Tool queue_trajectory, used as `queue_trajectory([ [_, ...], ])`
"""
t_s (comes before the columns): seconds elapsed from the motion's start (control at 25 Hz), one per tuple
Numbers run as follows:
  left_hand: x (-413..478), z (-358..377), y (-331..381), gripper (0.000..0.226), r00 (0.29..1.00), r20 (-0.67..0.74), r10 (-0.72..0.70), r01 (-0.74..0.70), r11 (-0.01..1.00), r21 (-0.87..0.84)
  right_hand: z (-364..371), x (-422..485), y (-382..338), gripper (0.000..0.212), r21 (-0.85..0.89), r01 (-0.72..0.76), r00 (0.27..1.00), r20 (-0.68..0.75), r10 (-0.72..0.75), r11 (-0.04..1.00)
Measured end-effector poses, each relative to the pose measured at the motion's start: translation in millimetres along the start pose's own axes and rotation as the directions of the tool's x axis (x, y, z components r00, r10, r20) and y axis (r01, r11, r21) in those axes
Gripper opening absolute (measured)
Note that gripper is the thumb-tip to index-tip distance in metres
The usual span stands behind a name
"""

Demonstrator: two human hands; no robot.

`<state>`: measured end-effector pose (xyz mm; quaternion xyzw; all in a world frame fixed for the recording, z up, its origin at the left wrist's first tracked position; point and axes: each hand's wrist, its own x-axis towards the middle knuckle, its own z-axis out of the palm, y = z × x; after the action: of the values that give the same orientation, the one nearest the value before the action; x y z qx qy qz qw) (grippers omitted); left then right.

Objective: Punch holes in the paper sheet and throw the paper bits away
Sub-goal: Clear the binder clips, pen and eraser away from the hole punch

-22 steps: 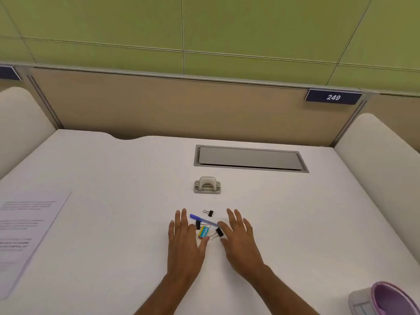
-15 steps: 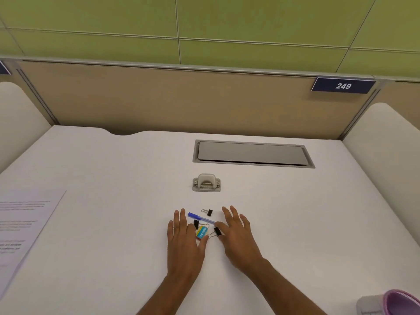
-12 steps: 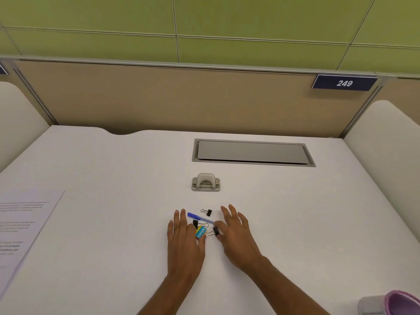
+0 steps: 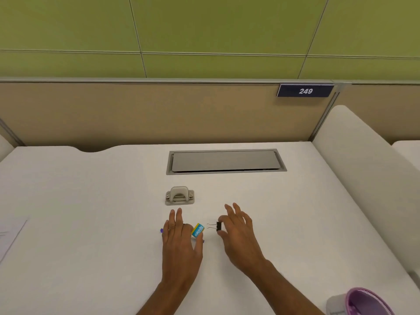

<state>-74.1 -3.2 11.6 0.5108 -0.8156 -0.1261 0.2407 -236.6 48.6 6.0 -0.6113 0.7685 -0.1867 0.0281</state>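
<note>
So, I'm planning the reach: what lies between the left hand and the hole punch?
Nothing: the head view shows bare desk between the left hand and the hole punch.

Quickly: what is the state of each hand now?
Left hand: open, flat on the desk over a pen, beside the eraser.
Right hand: pinching a binder clip.

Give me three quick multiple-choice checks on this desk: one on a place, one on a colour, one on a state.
1. Where is the hole punch?
A. Beyond the hands
B. At the right desk edge
C. In the bin

2. What colour is the bin?
A. Green
B. Purple
C. Black

3. What does the right hand hold?
A. Nothing
B. The punch
C. A binder clip

Answers: 1 A, it sits past the left hand. 2 B, its rim is purple. 3 C, thumb and forefinger pinch the clip.
</note>
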Motion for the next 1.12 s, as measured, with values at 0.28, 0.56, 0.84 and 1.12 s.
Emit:
queue_trajectory([
  [0.28,46,51,122,0.017,0.995,-0.008,0.100,-0.100,0.984,-0.146,-92,-4,130,0.019,-0.011,-0.280,0.946,-0.172,0.274,0.960],
  [0.56,49,133,209,0.025,0.984,0.091,0.152,-0.132,0.972,-0.196,-110,-15,240,0.020,-0.006,-0.451,0.886,-0.123,0.447,0.892],
  [0.84,54,189,257,0.030,0.975,0.136,0.176,-0.152,0.973,-0.175,-97,-14,292,0.024,-0.023,-0.536,0.844,-0.053,0.534,0.844],
  [1.12,50,214,263,0.033,0.971,0.163,0.174,-0.141,0.971,-0.194,-86,-19,306,0.029,-0.017,-0.564,0.826,0.001,0.564,0.826],
])
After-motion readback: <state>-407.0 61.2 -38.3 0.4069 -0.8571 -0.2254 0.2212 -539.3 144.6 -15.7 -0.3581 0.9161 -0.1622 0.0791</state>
